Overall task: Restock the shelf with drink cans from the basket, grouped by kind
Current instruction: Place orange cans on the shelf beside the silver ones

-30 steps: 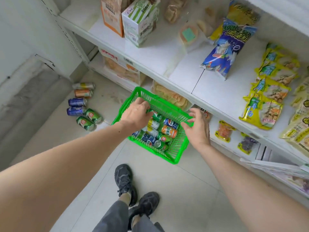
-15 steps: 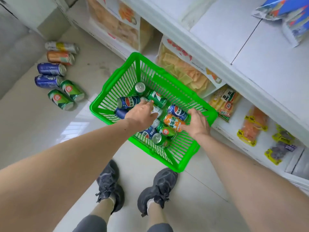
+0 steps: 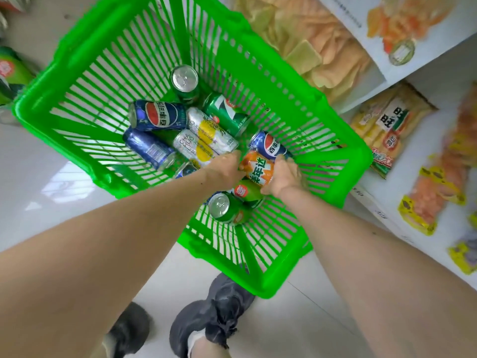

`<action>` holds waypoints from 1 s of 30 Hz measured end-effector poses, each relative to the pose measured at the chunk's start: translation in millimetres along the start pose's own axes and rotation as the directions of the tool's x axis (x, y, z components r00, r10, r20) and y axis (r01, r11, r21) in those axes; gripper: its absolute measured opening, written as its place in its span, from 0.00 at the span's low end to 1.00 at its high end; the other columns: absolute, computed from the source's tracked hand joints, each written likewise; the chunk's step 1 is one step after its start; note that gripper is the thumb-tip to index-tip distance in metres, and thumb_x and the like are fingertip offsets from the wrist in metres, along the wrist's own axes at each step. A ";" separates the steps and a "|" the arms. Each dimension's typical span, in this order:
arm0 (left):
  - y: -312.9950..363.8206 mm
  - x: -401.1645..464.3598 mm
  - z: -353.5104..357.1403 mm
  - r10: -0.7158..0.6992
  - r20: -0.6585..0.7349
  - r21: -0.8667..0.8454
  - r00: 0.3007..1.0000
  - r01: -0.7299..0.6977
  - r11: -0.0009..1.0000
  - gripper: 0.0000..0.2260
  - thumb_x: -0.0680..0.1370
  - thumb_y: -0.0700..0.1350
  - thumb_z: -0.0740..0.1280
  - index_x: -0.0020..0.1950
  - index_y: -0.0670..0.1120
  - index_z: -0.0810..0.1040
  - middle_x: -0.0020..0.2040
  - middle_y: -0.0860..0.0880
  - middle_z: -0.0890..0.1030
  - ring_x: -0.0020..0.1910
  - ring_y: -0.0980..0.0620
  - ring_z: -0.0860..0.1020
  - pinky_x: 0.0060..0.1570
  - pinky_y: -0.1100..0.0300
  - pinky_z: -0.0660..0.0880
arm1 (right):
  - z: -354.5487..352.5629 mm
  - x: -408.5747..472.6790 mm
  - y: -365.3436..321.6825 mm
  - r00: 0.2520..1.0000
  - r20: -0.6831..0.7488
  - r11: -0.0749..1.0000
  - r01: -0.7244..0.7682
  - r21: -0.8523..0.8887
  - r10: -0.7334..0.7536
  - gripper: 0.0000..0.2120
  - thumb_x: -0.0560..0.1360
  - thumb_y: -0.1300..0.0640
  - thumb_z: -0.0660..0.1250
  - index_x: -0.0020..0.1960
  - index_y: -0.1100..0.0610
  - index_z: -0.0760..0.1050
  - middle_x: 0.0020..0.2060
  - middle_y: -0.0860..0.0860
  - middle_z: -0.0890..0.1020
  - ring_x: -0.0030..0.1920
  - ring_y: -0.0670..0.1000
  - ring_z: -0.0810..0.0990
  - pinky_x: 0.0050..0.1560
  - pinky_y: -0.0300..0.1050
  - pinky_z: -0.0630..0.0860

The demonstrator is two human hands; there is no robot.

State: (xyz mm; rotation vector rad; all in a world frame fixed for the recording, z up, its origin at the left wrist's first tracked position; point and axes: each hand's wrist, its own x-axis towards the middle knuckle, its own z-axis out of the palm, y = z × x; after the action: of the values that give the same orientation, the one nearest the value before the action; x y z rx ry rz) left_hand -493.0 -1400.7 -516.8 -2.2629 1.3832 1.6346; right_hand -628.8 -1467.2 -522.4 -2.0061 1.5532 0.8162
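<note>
A green plastic basket (image 3: 85,73) stands on the floor and holds several cans. Blue cola cans (image 3: 157,116), white-and-yellow cans (image 3: 206,140), dark green cans (image 3: 227,112) and light green cans (image 3: 227,210) lie mixed in it. An orange soda can (image 3: 258,170) lies near the right wall. My left hand (image 3: 224,169) grips its left side and my right hand (image 3: 286,177) grips its right side. The fingertips are hidden behind the can.
White shelves with snack bags (image 3: 322,47) run along the right. More packets (image 3: 387,125) lie on the bottom shelf. A light green can (image 3: 10,71) lies on the floor at the left edge. My shoes (image 3: 214,321) stand just below the basket.
The view has dropped much closer to the basket. Both hands have moved from separate spots among the cans onto the orange can, one on each side.
</note>
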 end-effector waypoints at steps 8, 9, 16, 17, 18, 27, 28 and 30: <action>5.5 14.1 10.3 -0.018 -0.032 -0.089 0.999 0.015 0.996 0.15 0.81 0.42 0.59 0.67 0.42 0.68 0.60 0.41 0.77 0.56 0.42 0.76 0.50 0.54 0.70 | 7.8 8.0 6.6 0.998 -0.043 0.999 0.035 -0.008 -0.036 0.36 0.64 0.55 0.82 0.65 0.63 0.70 0.61 0.60 0.72 0.58 0.59 0.75 0.53 0.49 0.74; 4.4 14.4 9.4 -0.017 -0.026 -0.099 1.000 0.014 0.995 0.14 0.81 0.42 0.59 0.67 0.42 0.68 0.59 0.42 0.77 0.54 0.43 0.76 0.48 0.55 0.70 | 7.1 6.9 7.6 0.998 -0.044 0.999 0.041 -0.015 -0.041 0.35 0.63 0.54 0.82 0.64 0.63 0.71 0.60 0.60 0.73 0.57 0.59 0.75 0.54 0.50 0.75; 4.9 -13.4 -16.0 0.027 -0.085 -0.182 0.996 -0.042 0.982 0.12 0.82 0.45 0.61 0.65 0.46 0.71 0.60 0.47 0.78 0.50 0.49 0.76 0.42 0.61 0.73 | -12.8 -21.4 2.6 0.999 0.013 0.998 0.034 0.051 -0.035 0.24 0.64 0.51 0.80 0.52 0.61 0.73 0.55 0.58 0.72 0.49 0.56 0.72 0.47 0.47 0.74; 7.2 -23.2 -24.3 0.035 -0.090 -0.185 0.995 -0.051 0.981 0.13 0.82 0.45 0.61 0.66 0.47 0.71 0.61 0.47 0.77 0.49 0.50 0.75 0.39 0.64 0.71 | -19.4 -28.6 -0.2 0.999 0.020 0.997 0.032 0.076 -0.033 0.25 0.64 0.51 0.80 0.53 0.61 0.73 0.55 0.58 0.72 0.49 0.56 0.72 0.47 0.46 0.74; 9.7 -33.9 -34.1 0.045 -0.102 -0.190 0.994 -0.064 0.980 0.13 0.82 0.45 0.61 0.66 0.47 0.71 0.61 0.47 0.77 0.49 0.51 0.74 0.38 0.65 0.70 | -27.1 -36.1 -3.5 0.999 0.023 0.994 0.033 0.105 -0.036 0.26 0.63 0.50 0.81 0.54 0.61 0.74 0.54 0.58 0.72 0.50 0.56 0.73 0.48 0.47 0.75; 36.8 -159.3 -159.3 0.166 -0.220 -0.116 0.961 -0.195 0.974 0.14 0.78 0.45 0.66 0.64 0.48 0.76 0.57 0.48 0.80 0.56 0.47 0.78 0.53 0.56 0.74 | -143.0 -137.3 -52.2 0.997 0.004 0.940 0.071 0.332 -0.077 0.26 0.56 0.42 0.80 0.49 0.53 0.78 0.45 0.51 0.83 0.46 0.53 0.81 0.48 0.44 0.78; 41.3 -175.8 -175.0 0.195 -0.235 -0.107 0.952 -0.224 0.969 0.14 0.78 0.46 0.66 0.63 0.48 0.77 0.58 0.47 0.80 0.56 0.47 0.78 0.55 0.55 0.74 | -157.3 -152.2 -58.7 0.996 0.002 0.927 0.078 0.367 -0.085 0.27 0.55 0.42 0.81 0.48 0.53 0.78 0.45 0.51 0.83 0.46 0.52 0.82 0.50 0.45 0.79; 50.3 -209.9 -205.2 0.221 -0.266 -0.091 0.938 -0.252 0.963 0.13 0.78 0.46 0.66 0.63 0.48 0.77 0.57 0.46 0.81 0.56 0.47 0.78 0.56 0.54 0.75 | -186.6 -183.7 -72.0 0.995 -0.007 0.901 0.095 0.424 -0.102 0.26 0.54 0.42 0.81 0.46 0.53 0.79 0.44 0.50 0.84 0.46 0.52 0.82 0.51 0.47 0.80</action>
State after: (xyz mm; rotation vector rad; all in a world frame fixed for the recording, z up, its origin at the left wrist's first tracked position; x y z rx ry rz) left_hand -383.7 -1398.2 -239.8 -2.5384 1.7185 1.5760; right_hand -561.1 -1450.3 -260.0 -1.7343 1.4562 0.4059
